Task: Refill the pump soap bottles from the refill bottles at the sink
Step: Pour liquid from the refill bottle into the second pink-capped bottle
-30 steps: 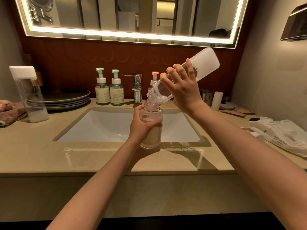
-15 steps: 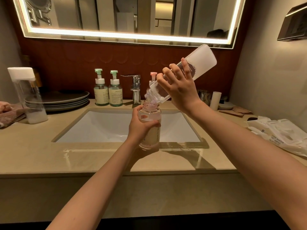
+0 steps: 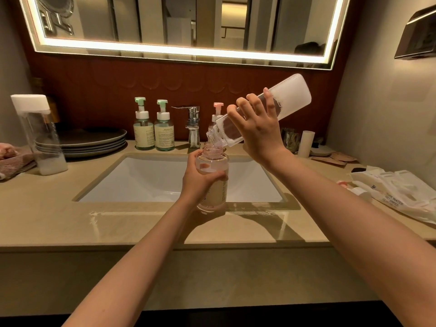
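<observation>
Head view, the only one. The left grip (image 3: 200, 182) is wrapped round the middle of the pump soap bottle (image 3: 213, 153). Its pump is off and its neck open, and it is held upright over the front edge of the sink (image 3: 146, 178), just above the desk (image 3: 47, 220). The right grip (image 3: 257, 131) holds the refill bottle (image 3: 292, 95) w/ fingers spread and curled across its side (thumb hidden behind). The refill bottle is tilted, base up and right, mouth down and left, w/ the mouth right at the soap bottle's neck. Touching or a hair apart? Can't tell.

Step in hand: the pour itself. A pale liquid line shows near the soap bottle's shoulder, so it's prob. close to full. No stream is clearly visible.

Next move calls for watching that level, tipping the refill bottle upright before the neck floods, then finding the pump head; I can't make it out here.

At the back of the desk: two green-pump bottles (image 3: 140, 135) (image 3: 164, 135) left of the tap (image 3: 193, 128), and a pink-pump bottle (image 3: 217, 112) behind the pour. They may need filling too.
</observation>
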Motion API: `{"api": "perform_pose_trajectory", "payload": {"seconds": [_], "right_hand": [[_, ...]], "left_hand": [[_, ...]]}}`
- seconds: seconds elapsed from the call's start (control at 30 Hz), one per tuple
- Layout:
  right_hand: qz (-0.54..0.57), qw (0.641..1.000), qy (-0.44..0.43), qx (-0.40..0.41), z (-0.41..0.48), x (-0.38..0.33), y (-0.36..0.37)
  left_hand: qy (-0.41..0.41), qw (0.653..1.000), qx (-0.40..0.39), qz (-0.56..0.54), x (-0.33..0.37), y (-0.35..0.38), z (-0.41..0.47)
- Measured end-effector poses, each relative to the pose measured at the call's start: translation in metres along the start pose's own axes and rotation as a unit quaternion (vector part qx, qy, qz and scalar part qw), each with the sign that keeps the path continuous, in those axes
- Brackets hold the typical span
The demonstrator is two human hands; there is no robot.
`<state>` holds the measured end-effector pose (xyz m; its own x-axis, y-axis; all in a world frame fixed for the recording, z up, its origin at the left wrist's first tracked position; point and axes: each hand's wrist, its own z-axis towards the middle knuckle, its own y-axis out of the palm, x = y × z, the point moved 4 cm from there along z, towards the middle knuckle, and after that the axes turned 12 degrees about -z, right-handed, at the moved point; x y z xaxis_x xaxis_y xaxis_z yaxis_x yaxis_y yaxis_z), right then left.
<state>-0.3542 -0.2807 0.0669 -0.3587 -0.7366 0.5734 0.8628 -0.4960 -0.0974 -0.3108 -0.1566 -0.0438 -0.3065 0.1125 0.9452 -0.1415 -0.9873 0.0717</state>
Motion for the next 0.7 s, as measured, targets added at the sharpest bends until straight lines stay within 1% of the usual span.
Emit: {"api": "perform_pose_trajectory", "payload": {"seconds": [0.07,0.13,0.2,0.23,0.27,0.3,0.4,0.57,0.63,0.7], "right_hand": [[0.008,1.0,0.016,-0.011,-0.001,0.0,0.002],[0.039,0.998,0.044,-0.033,-0.004,0.0,0.004],[0.103,0.988,0.079,-0.083,-0.008,0.001,0.005],[0.128,0.98,0.094,-0.121,-0.009,0.001,0.007],[0.142,0.971,0.104,-0.161,-0.011,0.001,0.009],[0.15,0.965,0.111,-0.184,-0.013,0.001,0.011],[0.169,0.957,0.123,-0.199,-0.014,0.002,0.012],[0.217,0.929,0.169,-0.248,-0.026,0.008,0.019],[0.248,0.912,0.189,-0.264,-0.034,0.01,0.025],[0.302,0.884,0.221,-0.281,-0.041,0.017,0.033]], "left_hand": [[0.0,1.0,0.0,-0.003,-0.001,0.0,0.0],[0.0,1.0,-0.003,-0.006,-0.001,0.0,0.001],[-0.002,1.0,-0.008,-0.002,0.0,0.0,0.002],[-0.004,1.0,-0.009,0.0,0.0,0.0,0.003],[-0.007,1.0,-0.011,0.0,0.001,0.001,0.004],[-0.012,1.0,-0.011,-0.004,0.002,0.001,0.004],[-0.023,0.999,-0.017,-0.026,0.005,0.002,0.001],[-0.028,0.998,-0.037,-0.043,0.008,0.01,-0.001],[-0.032,0.997,-0.05,-0.044,0.009,0.018,-0.003],[-0.036,0.996,-0.068,-0.048,0.009,0.028,-0.005]]}}
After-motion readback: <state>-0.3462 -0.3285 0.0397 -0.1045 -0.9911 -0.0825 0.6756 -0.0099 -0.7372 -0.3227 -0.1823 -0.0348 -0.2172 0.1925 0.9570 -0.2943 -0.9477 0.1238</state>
